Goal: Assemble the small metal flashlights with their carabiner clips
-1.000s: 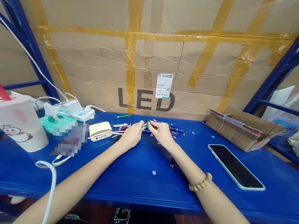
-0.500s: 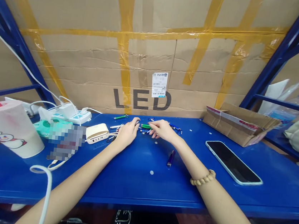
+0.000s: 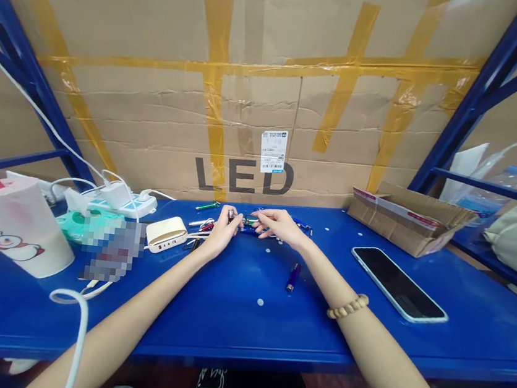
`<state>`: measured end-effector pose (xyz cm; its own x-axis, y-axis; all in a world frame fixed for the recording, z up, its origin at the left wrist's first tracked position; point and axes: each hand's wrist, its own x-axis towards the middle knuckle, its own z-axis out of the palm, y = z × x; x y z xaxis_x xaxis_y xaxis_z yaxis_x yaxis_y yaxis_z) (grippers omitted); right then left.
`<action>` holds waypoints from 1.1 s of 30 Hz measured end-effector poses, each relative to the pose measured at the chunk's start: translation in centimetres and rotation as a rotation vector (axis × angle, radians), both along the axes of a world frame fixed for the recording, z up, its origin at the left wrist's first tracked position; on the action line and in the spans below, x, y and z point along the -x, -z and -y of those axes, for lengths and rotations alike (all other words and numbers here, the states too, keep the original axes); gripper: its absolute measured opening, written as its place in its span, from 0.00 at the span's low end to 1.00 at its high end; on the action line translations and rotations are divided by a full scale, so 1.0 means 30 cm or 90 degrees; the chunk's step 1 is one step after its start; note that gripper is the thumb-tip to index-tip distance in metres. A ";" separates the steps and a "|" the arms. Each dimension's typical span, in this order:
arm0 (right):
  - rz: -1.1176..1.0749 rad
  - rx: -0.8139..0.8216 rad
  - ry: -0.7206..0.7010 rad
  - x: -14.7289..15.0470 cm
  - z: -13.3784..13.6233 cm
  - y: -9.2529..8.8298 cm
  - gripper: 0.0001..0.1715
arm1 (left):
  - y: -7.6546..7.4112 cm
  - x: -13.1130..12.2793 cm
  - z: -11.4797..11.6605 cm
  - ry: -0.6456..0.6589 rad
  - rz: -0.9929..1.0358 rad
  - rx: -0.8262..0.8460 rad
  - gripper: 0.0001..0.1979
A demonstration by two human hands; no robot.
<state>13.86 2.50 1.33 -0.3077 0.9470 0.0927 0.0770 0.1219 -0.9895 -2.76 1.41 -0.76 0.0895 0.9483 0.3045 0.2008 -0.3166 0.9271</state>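
Observation:
My left hand (image 3: 222,235) is closed around a small silver cylinder (image 3: 231,216), which looks like a mini keychain torch and points upward. Close by on the right, my right hand (image 3: 279,226) has its thumb and fingertips pinched together over a small pile. What is between those fingers is too small to make out. A green torch (image 3: 250,220) lies between the two hands, with blue ones (image 3: 302,224) partly hidden behind my right hand. Another green torch (image 3: 208,206) and a silver one (image 3: 198,222) rest left of my left hand. One purple-blue torch (image 3: 293,278) lies alone nearer me.
A phone (image 3: 398,285) and a cardboard tray (image 3: 409,220) sit on the right of the blue shelf (image 3: 226,315). On the left are a cream power bank (image 3: 166,234), a power strip (image 3: 138,206), a drink cup (image 3: 17,222) and a white cable (image 3: 83,330). A big carton (image 3: 155,114) stands behind.
My left hand has turned slightly and come nearer to the right hand, showing the silver torch more upright. The right fingers have shifted over the green torch. The whole view has moved slightly.

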 end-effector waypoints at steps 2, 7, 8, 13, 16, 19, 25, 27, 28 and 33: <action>-0.014 -0.013 -0.047 0.012 0.011 -0.003 0.12 | -0.008 -0.009 0.008 0.060 0.036 0.023 0.12; 0.061 -0.108 -0.109 0.042 0.028 0.012 0.14 | -0.022 -0.016 0.022 0.082 0.037 0.009 0.13; 0.088 -0.140 -0.119 0.044 0.029 0.017 0.14 | -0.023 -0.014 0.023 0.076 0.028 0.005 0.12; 0.300 -0.418 -0.093 0.039 0.030 0.032 0.12 | -0.023 -0.002 0.020 0.043 -0.043 -0.022 0.10; 0.409 -0.560 -0.040 0.036 0.026 0.040 0.13 | -0.025 0.001 0.016 0.038 -0.049 -0.034 0.10; 0.494 -0.598 -0.020 0.038 0.024 0.048 0.15 | -0.028 0.005 0.014 0.031 -0.053 -0.033 0.10; 0.480 -0.574 -0.029 0.054 0.029 0.065 0.10 | -0.013 0.014 0.002 0.033 -0.097 -0.050 0.08; 0.433 -0.561 -0.017 0.061 0.026 0.074 0.10 | -0.004 0.016 -0.003 0.037 -0.106 -0.070 0.08; 0.407 -0.551 -0.013 0.064 0.024 0.079 0.10 | 0.000 0.016 -0.006 0.037 -0.110 -0.078 0.08; 0.304 -0.504 0.006 0.078 0.015 0.101 0.13 | -0.010 0.017 0.000 0.029 -0.140 -0.088 0.08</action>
